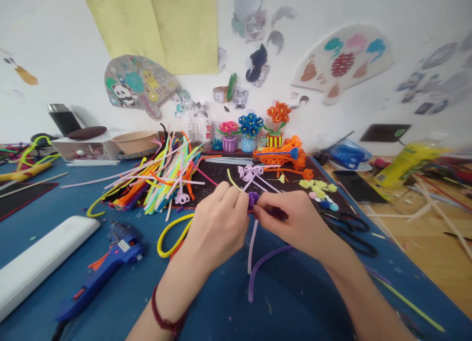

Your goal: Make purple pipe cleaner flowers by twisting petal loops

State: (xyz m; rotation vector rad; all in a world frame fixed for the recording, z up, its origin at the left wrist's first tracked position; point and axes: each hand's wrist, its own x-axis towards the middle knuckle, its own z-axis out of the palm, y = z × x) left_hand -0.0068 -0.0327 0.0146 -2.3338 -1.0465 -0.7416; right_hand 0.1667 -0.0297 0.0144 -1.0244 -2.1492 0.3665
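Note:
Between my two hands is a purple pipe cleaner [252, 198], bent into a small cluster at the fingertips. My left hand [223, 218] is closed on its left side, with the fingers curled and the tips mostly hidden. From the right, my right hand [291, 215] pinches it between thumb and forefinger. A purple length [258, 269] curves down to the blue mat, and a pale lilac pipe cleaner [252, 247] hangs just below the hands. Just beyond the fingers lie lilac pipe-cleaner flowers [252, 172] with long stems.
A heap of coloured pipe cleaners [165, 179] lies at left, near a blue glue gun [106, 267] and a white case [44, 257]. Black scissors [350, 230], a phone [357, 186] and pompoms [319, 187] are at right. Potted pipe-cleaner flowers [250, 129] stand against the wall.

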